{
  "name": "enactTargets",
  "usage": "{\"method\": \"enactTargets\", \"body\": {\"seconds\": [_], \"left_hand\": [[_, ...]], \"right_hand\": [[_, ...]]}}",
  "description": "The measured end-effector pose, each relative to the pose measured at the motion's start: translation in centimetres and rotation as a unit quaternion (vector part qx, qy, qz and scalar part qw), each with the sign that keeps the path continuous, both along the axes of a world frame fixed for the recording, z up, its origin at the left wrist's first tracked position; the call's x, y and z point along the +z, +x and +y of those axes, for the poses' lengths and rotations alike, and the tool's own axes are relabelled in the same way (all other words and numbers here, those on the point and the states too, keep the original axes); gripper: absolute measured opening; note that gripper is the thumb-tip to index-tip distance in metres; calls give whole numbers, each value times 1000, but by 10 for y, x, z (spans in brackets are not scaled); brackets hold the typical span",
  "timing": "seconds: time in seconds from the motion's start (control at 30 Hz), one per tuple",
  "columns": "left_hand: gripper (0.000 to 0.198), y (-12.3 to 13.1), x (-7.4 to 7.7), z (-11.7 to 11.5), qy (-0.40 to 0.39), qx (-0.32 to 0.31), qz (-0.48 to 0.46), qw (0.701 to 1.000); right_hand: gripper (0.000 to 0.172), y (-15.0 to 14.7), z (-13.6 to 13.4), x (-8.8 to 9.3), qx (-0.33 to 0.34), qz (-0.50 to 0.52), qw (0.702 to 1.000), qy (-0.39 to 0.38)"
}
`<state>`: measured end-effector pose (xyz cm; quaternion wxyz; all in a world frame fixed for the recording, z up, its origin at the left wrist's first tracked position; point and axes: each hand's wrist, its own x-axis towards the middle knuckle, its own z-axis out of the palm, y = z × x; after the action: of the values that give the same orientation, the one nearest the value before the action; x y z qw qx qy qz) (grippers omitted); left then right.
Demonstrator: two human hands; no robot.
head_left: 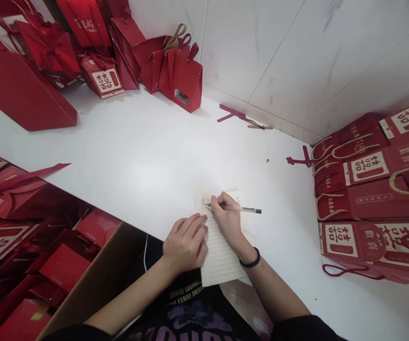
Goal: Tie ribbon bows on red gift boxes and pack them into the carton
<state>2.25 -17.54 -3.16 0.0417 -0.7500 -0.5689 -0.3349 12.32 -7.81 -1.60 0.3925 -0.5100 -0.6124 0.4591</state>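
A lined sheet of paper (222, 255) lies at the front edge of the white table, with some small writing near its top. My right hand (225, 218) is closed around a clear pen with a dark end (245, 209); its tip meets the paper at the upper left. A black band circles my right wrist. My left hand (187, 241) rests flat on the left edge of the sheet, fingers stretched out and holding nothing. Part of the sheet is hidden under both hands.
Red gift bags and boxes (183, 78) stand along the back left. More red bags with rope handles (364, 189) are stacked at right. Loose ribbon pieces (234, 113) lie by the tiled wall (254, 47). Below the table's left edge, a cardboard box (86, 279) holds several red boxes.
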Motion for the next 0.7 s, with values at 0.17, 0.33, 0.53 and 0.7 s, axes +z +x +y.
{"method": "enactTargets", "body": {"seconds": [0.17, 0.33, 0.53, 0.7], "left_hand": [[24, 2, 0, -1, -24, 24, 15, 999], [27, 2, 2, -1, -50, 42, 31, 997], [27, 2, 2, 0, -54, 39, 23, 998], [27, 2, 2, 0, -52, 38, 21, 998]], "right_hand": [[35, 3, 0, -3, 17, -53, 998, 2], [33, 2, 0, -3, 16, -85, 996, 17], [33, 2, 0, -3, 14, -84, 996, 33], [33, 1, 0, -2, 9, -85, 996, 27]]}}
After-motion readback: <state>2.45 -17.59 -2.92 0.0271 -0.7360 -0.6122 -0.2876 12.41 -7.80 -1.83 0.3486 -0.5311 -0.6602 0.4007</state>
